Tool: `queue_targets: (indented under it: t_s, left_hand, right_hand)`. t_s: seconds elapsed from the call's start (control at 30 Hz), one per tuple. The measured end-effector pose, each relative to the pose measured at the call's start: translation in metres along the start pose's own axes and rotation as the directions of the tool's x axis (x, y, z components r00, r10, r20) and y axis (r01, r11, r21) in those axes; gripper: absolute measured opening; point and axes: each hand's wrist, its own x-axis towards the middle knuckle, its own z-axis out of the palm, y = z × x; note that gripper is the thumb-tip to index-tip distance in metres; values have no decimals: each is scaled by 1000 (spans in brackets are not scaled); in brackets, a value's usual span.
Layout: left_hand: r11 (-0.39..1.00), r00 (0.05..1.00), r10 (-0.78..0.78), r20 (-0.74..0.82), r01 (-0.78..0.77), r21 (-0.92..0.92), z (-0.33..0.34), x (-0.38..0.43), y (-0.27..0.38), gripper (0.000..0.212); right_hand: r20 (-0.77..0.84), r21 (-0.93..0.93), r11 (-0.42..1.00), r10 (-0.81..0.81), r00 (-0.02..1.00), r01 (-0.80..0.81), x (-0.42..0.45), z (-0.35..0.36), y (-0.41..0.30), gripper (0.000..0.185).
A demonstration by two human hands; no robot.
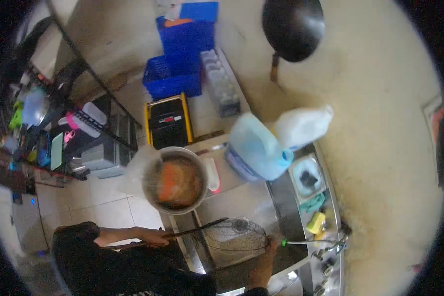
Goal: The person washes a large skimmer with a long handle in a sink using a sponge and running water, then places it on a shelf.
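My left hand (153,236) grips the long handle of a wire-mesh strainer (238,238), held over the stainless steel sink (240,203). At the far side of the mesh bowl, my right hand (265,259) holds its rim; the fingertips are blurred. The green-tipped spout of a faucet (309,242) points toward that hand from the right. Beyond my left hand stands a round metal pot (204,172) with brownish contents and an orange patch, too blurred to name.
Plastic jugs, one bluish (251,148) and one white (301,127), stand beyond the sink. A yellow sponge (315,222) and a metal tray (296,185) line its right ledge. Blue crates (174,81) are farther off. A cluttered rack (96,148) stands left. A wok (294,29) hangs on the wall.
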Motion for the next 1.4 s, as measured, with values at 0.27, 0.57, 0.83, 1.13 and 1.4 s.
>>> queue_targets:
  t_s: [0.27,0.57,0.83,1.13,1.4]
  left_hand:
    - [675,792,606,-69,-467,571,-4,45,-98,67]
    - [364,568,819,82,-625,691,106,-50,-82,64]
    - [229,188,973,-134,-708,668,219,-179,-131,53]
    - [163,-330,767,-551,-730,664,252,-277,-165,59]
    - [-48,-541,810,-228,-448,893,184,-449,-215,80]
  right_hand:
    - [271,-431,874,-113,956,226,-156,77,-73,31]
    - [435,-493,738,-250,865,461,-371,101,-62,37]
    - [577,-445,723,-220,786,529,-548,73,26,44]
    - [736,-242,651,-360,574,719,-717,110,86,51]
    - [682,137,168,-730,30,976,-748,263,75,36]
